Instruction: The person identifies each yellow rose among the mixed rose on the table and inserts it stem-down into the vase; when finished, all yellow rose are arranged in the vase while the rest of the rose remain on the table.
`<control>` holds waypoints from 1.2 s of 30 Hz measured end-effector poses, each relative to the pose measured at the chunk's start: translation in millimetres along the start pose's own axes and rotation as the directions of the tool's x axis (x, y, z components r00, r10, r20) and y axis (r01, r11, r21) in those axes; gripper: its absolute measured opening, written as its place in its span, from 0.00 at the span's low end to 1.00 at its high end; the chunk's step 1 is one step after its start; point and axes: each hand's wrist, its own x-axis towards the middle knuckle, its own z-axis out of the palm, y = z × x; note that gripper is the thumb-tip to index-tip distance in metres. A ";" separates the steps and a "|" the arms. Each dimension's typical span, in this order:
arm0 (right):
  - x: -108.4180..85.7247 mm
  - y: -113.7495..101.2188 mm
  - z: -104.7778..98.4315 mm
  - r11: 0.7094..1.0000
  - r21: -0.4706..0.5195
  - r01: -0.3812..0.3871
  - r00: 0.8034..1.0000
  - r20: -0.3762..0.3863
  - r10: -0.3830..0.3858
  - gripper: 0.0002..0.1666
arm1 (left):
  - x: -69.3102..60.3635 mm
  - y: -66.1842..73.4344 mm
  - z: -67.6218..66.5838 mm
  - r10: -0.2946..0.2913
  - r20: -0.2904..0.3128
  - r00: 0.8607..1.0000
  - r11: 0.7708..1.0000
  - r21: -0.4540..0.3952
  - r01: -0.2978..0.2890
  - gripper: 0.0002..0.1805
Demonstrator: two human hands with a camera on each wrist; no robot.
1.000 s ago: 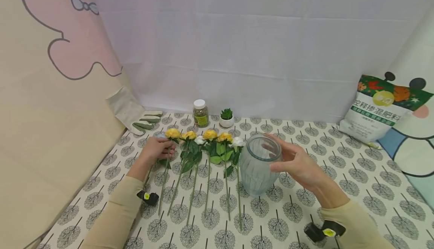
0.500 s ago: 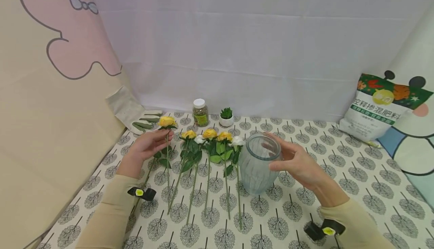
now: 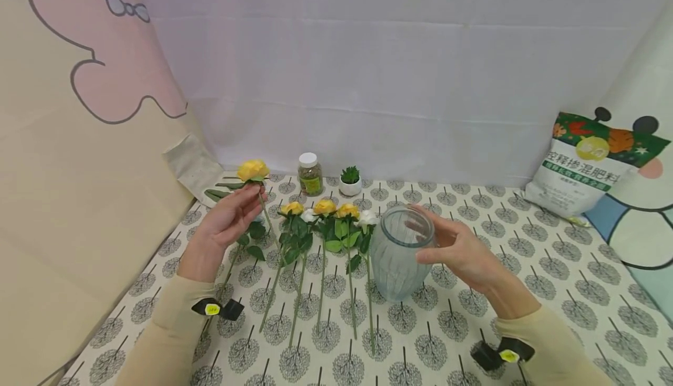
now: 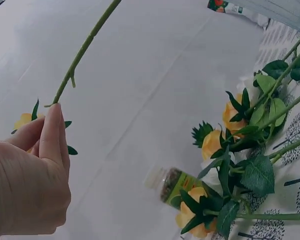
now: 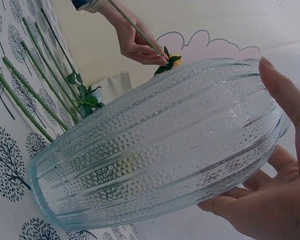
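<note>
My left hand [image 3: 223, 219] pinches the stem of a yellow rose [image 3: 253, 170] just below its bloom, holding it above the table. In the left wrist view the rose's green stem [image 4: 85, 47] runs up from the fingertips, and the bloom is partly hidden behind the hand. My right hand [image 3: 462, 257] grips a clear ribbed glass vase [image 3: 396, 272] near its rim, thumb and fingers on its sides. The vase tilts slightly and no flowers stand in it. Between the hands lies a row of yellow roses [image 3: 325, 207] and white roses [image 3: 367, 218], stems toward me.
Another leafy stem [image 3: 227, 275] lies beneath the left forearm, its bloom mostly hidden. Along the back are a glove [image 3: 193, 167], a white-lidded jar [image 3: 310, 176] and a small potted succulent [image 3: 350, 181]. A fertilizer bag [image 3: 575, 170] leans at the back right.
My left hand has picked up the leftmost yellow rose from the row and raised it up and slightly left. The right hand and vase stay nearly in place.
</note>
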 end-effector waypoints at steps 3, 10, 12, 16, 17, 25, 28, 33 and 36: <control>-1.2 -0.2 -0.1 1.000 0.003 -0.006 1.000 -0.004 0.006 0.50 | -4.7 -3.6 12.7 0.037 0.003 0.999 0.999 -0.028 -0.037 0.11; -1.9 -0.5 2.0 1.000 0.002 -0.020 1.000 -0.010 0.020 0.50 | -14.5 -11.2 35.2 0.172 0.062 0.983 0.980 -0.110 -0.164 0.13; -1.5 -1.0 1.5 1.000 -0.007 -0.024 1.000 -0.010 0.024 0.50 | -15.4 -12.4 42.2 0.218 0.062 0.974 0.967 -0.145 -0.208 0.13; -0.9 -2.0 1.2 1.000 -0.008 -0.028 1.000 -0.013 0.028 0.51 | -15.3 -11.3 57.6 0.269 0.068 0.961 0.944 -0.214 -0.250 0.09; -0.8 -2.0 1.3 0.999 -0.009 -0.031 0.999 -0.015 0.030 0.51 | -15.4 -10.6 61.7 0.278 0.067 0.958 0.940 -0.225 -0.257 0.08; -0.2 -2.1 0.1 0.999 -0.015 -0.035 0.999 -0.020 0.035 0.51 | -12.0 -11.2 90.8 0.433 0.071 0.899 0.871 -0.288 -0.397 0.09; -0.3 -2.7 0.0 0.999 -0.010 -0.037 0.999 -0.016 0.036 0.51 | -11.5 -13.0 98.9 0.487 0.062 0.871 0.835 -0.323 -0.444 0.08; -0.6 -3.8 0.2 0.999 -0.008 -0.046 0.999 -0.019 0.045 0.51 | -11.1 -17.3 110.4 0.572 0.052 0.819 0.771 -0.376 -0.514 0.05; -0.8 -4.6 0.3 0.998 -0.016 -0.054 0.998 -0.026 0.053 0.51 | -10.2 -20.1 116.2 0.611 0.043 0.790 0.747 -0.364 -0.557 0.05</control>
